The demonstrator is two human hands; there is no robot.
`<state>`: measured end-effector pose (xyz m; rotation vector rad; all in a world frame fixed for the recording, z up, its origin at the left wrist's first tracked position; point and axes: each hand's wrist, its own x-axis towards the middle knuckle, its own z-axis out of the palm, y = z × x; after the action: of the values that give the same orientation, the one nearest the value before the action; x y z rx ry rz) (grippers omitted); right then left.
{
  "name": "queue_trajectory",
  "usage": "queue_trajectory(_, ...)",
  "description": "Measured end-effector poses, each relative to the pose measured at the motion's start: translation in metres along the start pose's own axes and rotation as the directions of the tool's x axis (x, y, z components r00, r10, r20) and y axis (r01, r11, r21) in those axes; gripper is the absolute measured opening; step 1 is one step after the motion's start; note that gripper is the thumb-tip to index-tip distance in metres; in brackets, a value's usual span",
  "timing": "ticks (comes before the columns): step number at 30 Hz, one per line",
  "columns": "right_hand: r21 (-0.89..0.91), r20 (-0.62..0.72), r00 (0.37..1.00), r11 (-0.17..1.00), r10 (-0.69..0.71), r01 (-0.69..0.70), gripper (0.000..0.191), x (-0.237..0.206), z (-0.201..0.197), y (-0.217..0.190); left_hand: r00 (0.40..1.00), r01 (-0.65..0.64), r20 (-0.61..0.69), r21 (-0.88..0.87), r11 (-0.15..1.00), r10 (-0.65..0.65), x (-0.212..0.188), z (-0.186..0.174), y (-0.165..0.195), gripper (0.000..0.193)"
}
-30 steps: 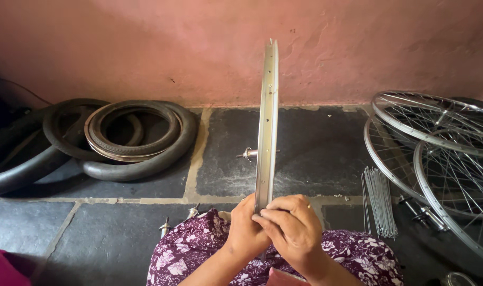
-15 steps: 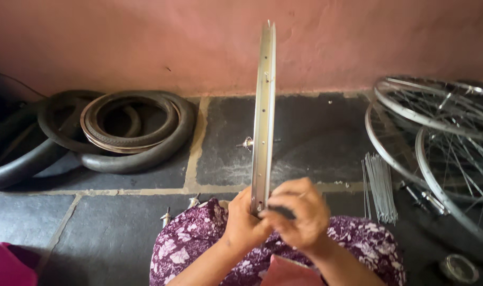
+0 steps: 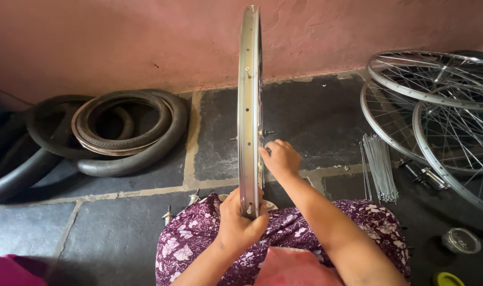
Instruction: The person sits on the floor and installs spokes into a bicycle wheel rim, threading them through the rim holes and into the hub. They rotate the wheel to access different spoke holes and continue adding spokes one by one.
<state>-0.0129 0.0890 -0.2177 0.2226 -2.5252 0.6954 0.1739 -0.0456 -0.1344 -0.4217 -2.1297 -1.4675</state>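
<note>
Dark stone floor (image 3: 315, 114) below; our left hand (image 3: 240, 225) grips the upright rim (image 3: 249, 106), right hand (image 3: 280, 158) pinching its side just above.

Upright silver metal wheel rim (image 3: 249, 111) cut off at top edge, its lower arc hidden behind left hand (image 3: 240, 225). Stacked spoked wheels (image 3: 437, 106) cropped at right edge; black rubber tyres (image 3: 35, 153) cropped at left.

Shiny metal rim (image 3: 249, 106), matt rubber tyres (image 3: 130, 132), rough stone floor (image 3: 315, 111)

Silver wheel rim (image 3: 249, 111) upright, edge-on, over lap.
</note>
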Motion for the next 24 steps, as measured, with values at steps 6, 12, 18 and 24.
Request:
queue_trajectory(6,-0.108,-0.062,0.998,0.994,-0.013,0.006,0.032,0.014,0.025,-0.009,0.999,0.02,0.039,0.0,1.0,-0.02,0.001,-0.003,-0.002,0.018)
queue_trajectory(12,-0.042,-0.009,0.998,0.997,0.068,-0.068,0.029,-0.009,0.027,-0.003,0.995,0.085,0.055,-0.044,0.995,-0.083,0.048,-0.006,-0.002,0.013)
queue_trajectory(18,0.071,0.138,0.977,0.983,0.16,-0.171,0.028,-0.038,0.02,0.002,0.857,-0.387,-0.208,0.342,0.856,0.471,0.111,-0.003,-0.022,0.076)
queue_trajectory(24,0.575,0.474,0.841,0.631,0.261,-0.52,0.028,-0.045,0.009,0.018,0.975,0.157,-0.14,-0.112,0.981,-0.173,0.049,0.029,-0.076,0.055)
